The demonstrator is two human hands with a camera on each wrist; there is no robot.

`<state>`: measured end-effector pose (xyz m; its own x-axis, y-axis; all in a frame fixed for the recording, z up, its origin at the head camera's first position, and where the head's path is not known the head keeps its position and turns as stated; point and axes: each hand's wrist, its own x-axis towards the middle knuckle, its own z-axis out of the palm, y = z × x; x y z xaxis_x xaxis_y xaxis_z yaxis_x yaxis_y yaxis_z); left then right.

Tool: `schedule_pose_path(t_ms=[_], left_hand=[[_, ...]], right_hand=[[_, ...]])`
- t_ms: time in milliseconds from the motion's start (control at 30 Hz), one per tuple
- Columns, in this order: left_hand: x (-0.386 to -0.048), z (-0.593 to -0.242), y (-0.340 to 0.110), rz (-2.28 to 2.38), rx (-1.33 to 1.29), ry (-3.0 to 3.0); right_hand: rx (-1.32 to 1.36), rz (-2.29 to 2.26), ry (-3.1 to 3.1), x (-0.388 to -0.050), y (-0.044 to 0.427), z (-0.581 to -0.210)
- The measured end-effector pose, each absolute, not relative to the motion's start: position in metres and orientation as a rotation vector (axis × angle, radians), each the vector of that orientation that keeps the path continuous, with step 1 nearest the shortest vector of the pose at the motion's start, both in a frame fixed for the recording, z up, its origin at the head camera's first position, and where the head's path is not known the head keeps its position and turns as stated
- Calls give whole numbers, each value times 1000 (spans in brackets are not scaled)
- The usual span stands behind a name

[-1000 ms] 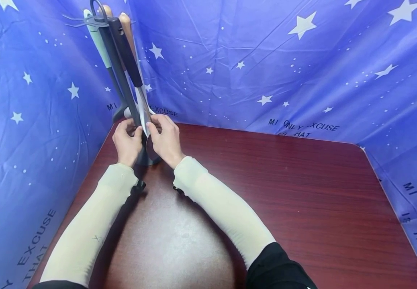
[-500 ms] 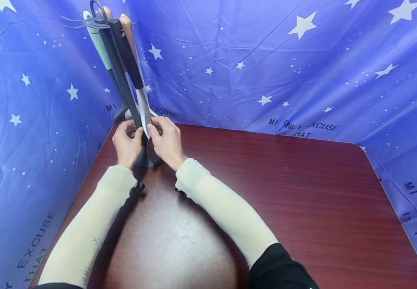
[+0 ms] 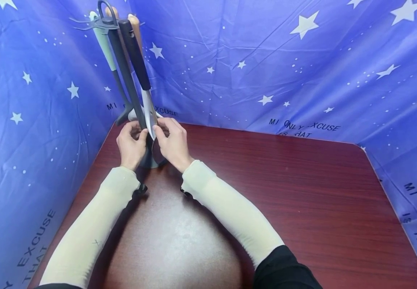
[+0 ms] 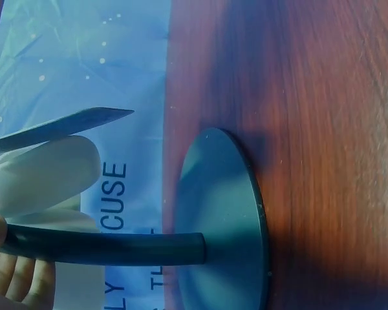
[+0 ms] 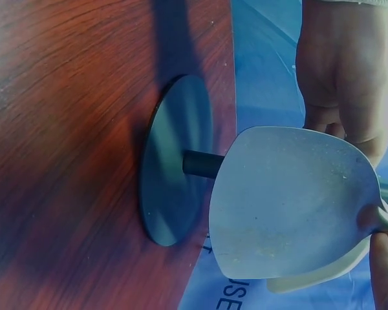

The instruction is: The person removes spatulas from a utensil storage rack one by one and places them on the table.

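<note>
In the head view, the utensil stand [image 3: 126,72] is at ten o'clock of the picture, leaning toward eleven o'clock, with several utensils hung around it. The left hand [image 3: 131,149] pinches its pole low down. The right hand [image 3: 175,142], on the three o'clock side of the pole, has thumb and fingers pressed together on the shank of a metal spatula [image 3: 137,56]. The handles look stiff; with so many hanging high, the stand is probably top-heavy and could swing.

In the left wrist view, which lies sideways, the left fingers [image 4: 19,281] are at eight o'clock, curled about the pole. This smooth round pole may turn in the grip, but it seems a good place to hold. The round base [image 4: 221,187], near five o'clock, looks flat and rigid; whether it rests fully on the table [image 4: 330,161], one cannot tell.

In the right wrist view, the spatula's blade [image 5: 291,200] fills the middle. The right fingers [image 5: 385,265] are at four o'clock, by its neck. The metal is likely light but slippery, so a firm pinch suits it.
</note>
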<state>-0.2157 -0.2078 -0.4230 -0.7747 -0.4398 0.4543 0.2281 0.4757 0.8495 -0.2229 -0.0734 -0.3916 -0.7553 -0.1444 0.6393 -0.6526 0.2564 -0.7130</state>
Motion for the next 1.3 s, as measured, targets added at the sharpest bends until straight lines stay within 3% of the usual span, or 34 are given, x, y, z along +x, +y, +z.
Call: schedule_pose_path(t_ms=[1300], left_hand=[[-200,-429,-166,-1434,41,-2021]], right_hand=[[738,1540,-1992,-205,-21,-393]])
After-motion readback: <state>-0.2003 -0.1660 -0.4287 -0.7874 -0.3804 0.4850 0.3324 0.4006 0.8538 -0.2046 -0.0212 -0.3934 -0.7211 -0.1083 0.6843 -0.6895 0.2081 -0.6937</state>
